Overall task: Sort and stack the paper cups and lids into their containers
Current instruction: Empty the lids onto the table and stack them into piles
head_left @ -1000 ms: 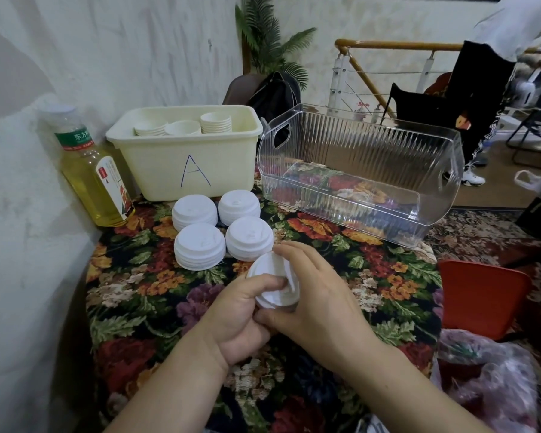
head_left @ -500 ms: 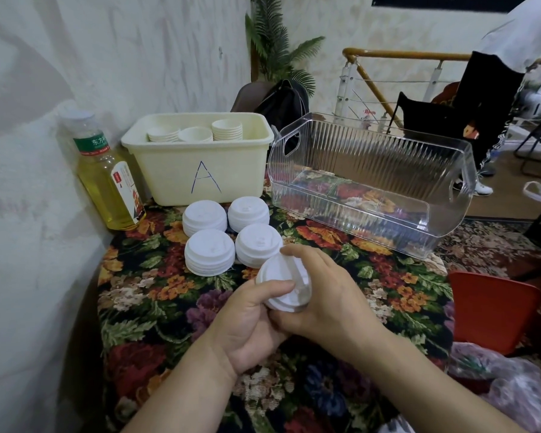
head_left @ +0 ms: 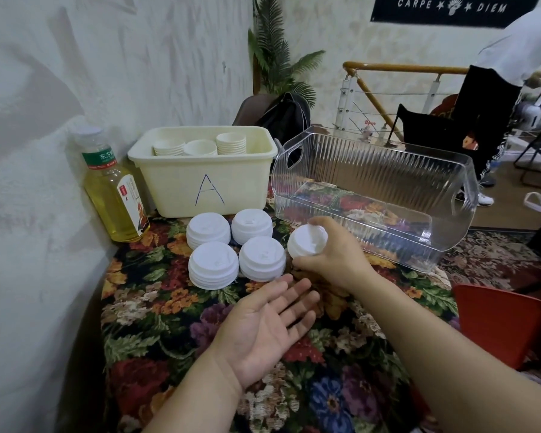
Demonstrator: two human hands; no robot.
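1. The right hand (head_left: pixel 331 254) holds a small stack of white lids (head_left: pixel 306 243). Its fingers curl round the stack from the side. The stack sits low over the flowery tablecloth (head_left: pixel 156 310), just in front of the clear bin (head_left: pixel 372 195).
2. The clear bin looks like the home for the lids, and it has nothing in it yet. To do this step well, I think the hand should lift the stack over the low front wall of the bin and set it down flat in a corner.
3. The lids are thin and slippery. A firm hold from both sides should keep them from sliding apart. Tipping the stack could spill it.
4. The left hand (head_left: pixel 263 326) is free. Its palm faces up and its fingers are straight and a little spread. It holds nothing. It could steady the clear bin, or reach for the next stack.
5. Four more lid stacks (head_left: pixel 235 248) stand in a square on the tablecloth, close to the held stack. They need to go in next, side by side.
6. The paper cups (head_left: pixel 200 146) are already stacked in the cream tub marked A (head_left: pixel 206 189), behind the lids.
7. A bottle of yellow drink (head_left: pixel 114 189) stands by the wall, left of the tub. It is out of the way.
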